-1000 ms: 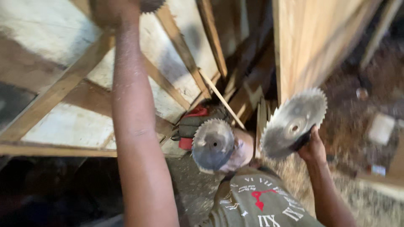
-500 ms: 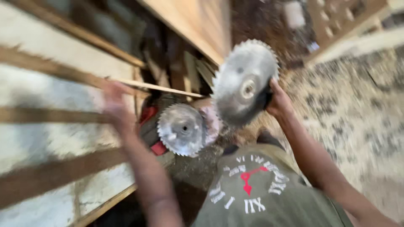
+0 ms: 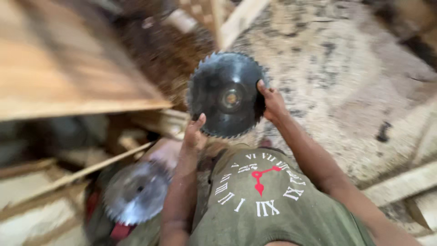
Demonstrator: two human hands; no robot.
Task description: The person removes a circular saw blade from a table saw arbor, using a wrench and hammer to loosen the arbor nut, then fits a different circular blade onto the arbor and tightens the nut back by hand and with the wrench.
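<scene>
Two hands are meeting on one dark saw blade [image 3: 226, 94], which is being held up in front of the person's chest, flat face toward the camera, teeth showing all round the rim. The right hand [image 3: 272, 101] is gripping the blade's right edge, thumb lying across the face near the centre hole and the other fingers hidden behind the disc, so it is pinching the steel between thumb and fingers. The left hand [image 3: 195, 135] is coming against the lower left rim, thumb raised and touching the teeth there; whether its fingers are curled behind the blade cannot be told, as the frame is blurred. A second blade [image 3: 135, 192], paler and shinier, is sitting low at the left on a red-bodied machine [image 3: 119, 230], well apart from both hands. A wooden board [image 3: 68, 82] is slanting across the upper left, and the sawdust-covered floor [image 3: 364, 82] is spreading out beyond the hands. As a judgement, the step in hand is a two-handed steadying of the dark blade. Any further handling is calling for care: the toothed rim is lying right under both thumbs, so a grip on the flat faces rather than the edge looks safer.
</scene>
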